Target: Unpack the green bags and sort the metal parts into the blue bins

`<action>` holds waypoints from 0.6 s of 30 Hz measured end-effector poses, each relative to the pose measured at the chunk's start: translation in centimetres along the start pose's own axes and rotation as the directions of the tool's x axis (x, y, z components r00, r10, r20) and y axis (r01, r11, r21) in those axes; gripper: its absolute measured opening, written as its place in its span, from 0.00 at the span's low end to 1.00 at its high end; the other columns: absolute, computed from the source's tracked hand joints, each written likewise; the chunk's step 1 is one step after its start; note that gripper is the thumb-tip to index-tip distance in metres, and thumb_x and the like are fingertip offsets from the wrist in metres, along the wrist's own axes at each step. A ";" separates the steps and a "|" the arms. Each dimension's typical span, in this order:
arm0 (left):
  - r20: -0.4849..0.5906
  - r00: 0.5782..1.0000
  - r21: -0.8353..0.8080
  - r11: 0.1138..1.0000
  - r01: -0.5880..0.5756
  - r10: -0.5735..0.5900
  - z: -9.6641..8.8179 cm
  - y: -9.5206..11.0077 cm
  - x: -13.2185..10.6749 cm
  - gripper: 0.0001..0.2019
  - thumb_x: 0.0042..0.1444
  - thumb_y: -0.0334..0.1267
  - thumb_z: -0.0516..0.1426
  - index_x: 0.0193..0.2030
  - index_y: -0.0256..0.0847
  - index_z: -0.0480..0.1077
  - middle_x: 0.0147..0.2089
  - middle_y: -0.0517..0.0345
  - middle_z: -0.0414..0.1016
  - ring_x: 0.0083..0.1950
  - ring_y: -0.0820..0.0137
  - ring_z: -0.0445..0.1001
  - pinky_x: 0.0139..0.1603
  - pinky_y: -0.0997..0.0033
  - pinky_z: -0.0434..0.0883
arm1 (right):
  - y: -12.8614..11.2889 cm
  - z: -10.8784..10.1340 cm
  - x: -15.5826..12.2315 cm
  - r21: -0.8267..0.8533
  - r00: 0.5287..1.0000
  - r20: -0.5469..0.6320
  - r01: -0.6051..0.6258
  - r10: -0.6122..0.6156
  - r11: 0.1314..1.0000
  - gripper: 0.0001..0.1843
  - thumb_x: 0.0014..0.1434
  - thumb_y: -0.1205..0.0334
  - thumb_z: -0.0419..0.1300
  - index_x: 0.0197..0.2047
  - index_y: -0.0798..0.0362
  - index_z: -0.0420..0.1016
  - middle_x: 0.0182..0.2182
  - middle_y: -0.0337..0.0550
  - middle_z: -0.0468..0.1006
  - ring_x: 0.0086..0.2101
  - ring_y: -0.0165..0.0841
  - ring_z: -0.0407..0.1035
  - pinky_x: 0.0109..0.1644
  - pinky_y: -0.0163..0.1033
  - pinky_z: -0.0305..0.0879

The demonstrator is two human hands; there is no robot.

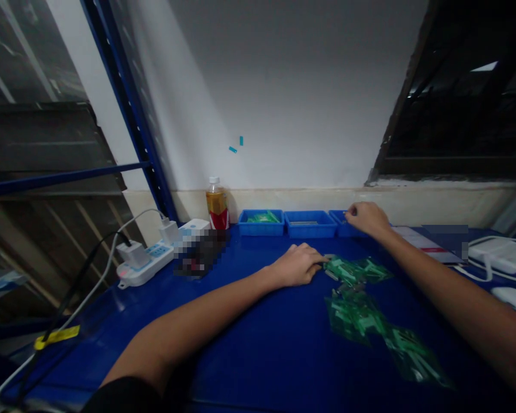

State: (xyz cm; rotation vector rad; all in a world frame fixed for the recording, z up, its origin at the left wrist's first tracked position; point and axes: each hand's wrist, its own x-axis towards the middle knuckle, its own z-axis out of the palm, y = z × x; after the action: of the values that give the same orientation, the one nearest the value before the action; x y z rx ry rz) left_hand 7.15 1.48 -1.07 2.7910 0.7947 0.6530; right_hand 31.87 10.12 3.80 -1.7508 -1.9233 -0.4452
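Observation:
My left hand (298, 265) rests low over the blue table, its thumb and index finger closed at the left edge of a small clear bag of green parts (346, 269). Several more such bags (356, 315) lie in a loose pile to the right and nearer to me. My right hand (367, 218) is raised over the right-hand blue bin (341, 225), with thumb and fingers pinched together. Whatever is between those fingertips is too small to make out. The hand partly hides that bin.
Beside it stand a middle blue bin (310, 229) and a left blue bin (261, 228) holding green pieces. A drink bottle (217, 206) is against the wall. Left lies a power strip (144, 267) with cables. White devices (501, 255) and cords sit at right.

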 end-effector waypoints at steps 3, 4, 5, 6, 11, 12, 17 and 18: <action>0.010 1.000 0.053 0.999 0.009 -0.009 -0.1 0.0 0.0 0.09 0.59 0.35 0.54 0.45 0.41 0.70 0.45 0.52 0.74 0.47 0.62 0.68 0.47 0.63 0.64 | 0.9 0.5 1.3 -0.021 0.995 -0.007 -0.102 0.102 0.995 0.13 0.52 0.57 0.55 0.32 0.56 0.77 0.31 0.59 0.77 0.35 0.51 0.69 0.33 0.47 0.59; 0.006 1.000 0.063 0.998 0.012 -0.013 0.0 0.0 0.1 0.08 0.58 0.35 0.54 0.43 0.41 0.70 0.44 0.52 0.73 0.46 0.62 0.68 0.46 0.63 0.64 | 0.8 0.5 1.3 -0.020 0.993 -0.019 -0.118 0.118 0.993 0.15 0.53 0.56 0.54 0.34 0.57 0.77 0.33 0.60 0.77 0.36 0.52 0.69 0.34 0.48 0.60; -0.001 1.000 0.071 0.997 0.016 -0.016 0.0 0.0 0.1 0.06 0.58 0.36 0.54 0.42 0.41 0.70 0.43 0.53 0.73 0.45 0.62 0.68 0.45 0.64 0.64 | 0.5 0.5 1.0 -0.014 0.992 -0.032 -0.121 0.120 0.993 0.16 0.54 0.55 0.53 0.36 0.58 0.76 0.34 0.60 0.77 0.38 0.52 0.69 0.35 0.49 0.60; -0.011 1.000 0.075 0.997 0.021 -0.020 0.0 0.0 0.1 0.06 0.58 0.36 0.55 0.40 0.40 0.69 0.41 0.53 0.73 0.45 0.62 0.68 0.44 0.64 0.65 | 0.1 0.4 0.6 -0.005 0.993 -0.041 -0.111 0.111 0.994 0.17 0.56 0.54 0.52 0.38 0.57 0.76 0.35 0.59 0.77 0.39 0.51 0.69 0.36 0.49 0.60; -0.098 0.993 0.054 0.996 0.071 -0.066 0.3 -0.2 0.1 0.06 0.59 0.39 0.54 0.38 0.39 0.67 0.39 0.52 0.72 0.43 0.63 0.68 0.45 0.64 0.65 | -3.4 -0.8 -4.7 0.128 0.982 -0.059 0.185 -0.179 0.974 0.14 0.58 0.54 0.52 0.37 0.53 0.74 0.34 0.47 0.78 0.39 0.42 0.68 0.42 0.44 0.60; -0.124 0.989 0.042 0.995 0.089 -0.083 0.3 -0.3 0.2 0.07 0.59 0.39 0.53 0.38 0.38 0.67 0.39 0.52 0.72 0.43 0.63 0.68 0.45 0.64 0.65 | -4.1 -1.0 -6.0 0.173 0.959 -0.074 0.282 -0.273 0.944 0.13 0.58 0.55 0.52 0.37 0.52 0.74 0.34 0.47 0.77 0.38 0.41 0.68 0.42 0.44 0.60; -0.225 0.963 -0.025 0.989 0.147 -0.149 0.1 -0.6 0.4 0.09 0.62 0.40 0.50 0.38 0.37 0.66 0.37 0.52 0.73 0.40 0.65 0.68 0.44 0.65 0.66 | -6.3 -1.7 -10.4 0.213 0.856 -0.065 0.513 -0.512 0.831 0.08 0.58 0.59 0.54 0.38 0.51 0.71 0.33 0.45 0.76 0.37 0.39 0.67 0.39 0.43 0.58; -0.233 0.961 -0.035 0.989 0.145 -0.149 0.0 -0.6 0.4 0.08 0.62 0.39 0.50 0.38 0.37 0.66 0.37 0.53 0.73 0.40 0.66 0.68 0.44 0.66 0.66 | -6.5 -1.7 -10.7 0.199 0.851 -0.067 0.523 -0.521 0.829 0.07 0.58 0.60 0.54 0.38 0.52 0.71 0.33 0.45 0.76 0.37 0.39 0.67 0.38 0.43 0.57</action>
State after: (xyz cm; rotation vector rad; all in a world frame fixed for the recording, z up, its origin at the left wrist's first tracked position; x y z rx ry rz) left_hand 7.18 2.24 -1.11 2.6370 1.0226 0.9705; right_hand 26.18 -0.44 -0.17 -1.0665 -2.3421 -0.4132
